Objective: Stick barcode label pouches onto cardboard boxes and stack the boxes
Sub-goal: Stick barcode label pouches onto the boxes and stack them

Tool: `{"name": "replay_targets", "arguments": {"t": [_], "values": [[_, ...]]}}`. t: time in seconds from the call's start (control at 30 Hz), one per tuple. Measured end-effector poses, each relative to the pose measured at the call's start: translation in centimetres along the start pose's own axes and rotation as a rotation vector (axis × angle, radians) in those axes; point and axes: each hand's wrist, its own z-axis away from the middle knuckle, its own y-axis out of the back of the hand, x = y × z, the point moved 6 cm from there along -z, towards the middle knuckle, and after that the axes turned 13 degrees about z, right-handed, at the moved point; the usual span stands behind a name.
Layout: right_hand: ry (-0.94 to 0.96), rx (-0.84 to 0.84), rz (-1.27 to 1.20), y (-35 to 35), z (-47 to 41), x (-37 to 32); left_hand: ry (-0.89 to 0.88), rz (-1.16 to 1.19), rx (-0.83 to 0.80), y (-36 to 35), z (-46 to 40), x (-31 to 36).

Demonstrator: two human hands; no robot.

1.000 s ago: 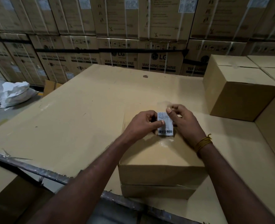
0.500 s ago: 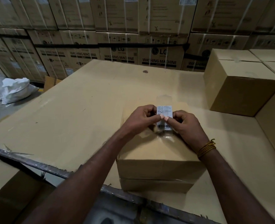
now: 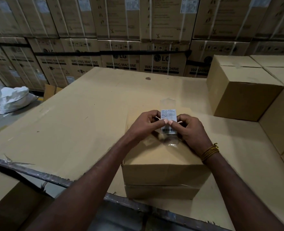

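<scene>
A small brown cardboard box stands in front of me on a large flat cardboard sheet. Just above its top I hold a clear label pouch with a white barcode slip inside. My left hand pinches the pouch from the left and my right hand from the right, thumbs meeting at its middle. The pouch's clear lower end hangs down near the box top; I cannot tell whether it touches the box.
Stacked brown boxes stand at the right, on the sheet. A wall of washing machine cartons rises behind. White sacks lie on the floor at the left. A dark metal edge runs along the near side.
Both hands have drawn closer together on the pouch, thumbs now touching at its middle. The pouch stands more upright than a second ago.
</scene>
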Motion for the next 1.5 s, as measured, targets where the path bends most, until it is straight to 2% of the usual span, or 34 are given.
{"name": "replay_targets", "arguments": {"t": [0.67, 1.0, 1.1, 1.3, 1.5], "values": [[-0.023, 0.029, -0.032, -0.3, 0.2, -1.6, -0.005, 0.083, -0.007, 0.1, 0.9, 1.2], [-0.189, 0.122, -0.118, -0.3, 2.8, -2.3, -0.005, 0.081, 0.025, 0.0, 1.6, 1.7], [-0.236, 0.194, -0.114, 0.3, 4.9, -2.8, 0.021, 0.102, -0.025, -1.4, 2.8, 2.0], [-0.353, 0.377, -0.288, 1.1, 11.2, -3.6, 0.143, 0.231, -0.080, -5.6, 7.3, 1.8], [-0.449, 0.475, -0.299, 2.4, 18.0, -3.3, 0.135, 0.232, -0.152, -9.5, 11.0, 1.1]]}}
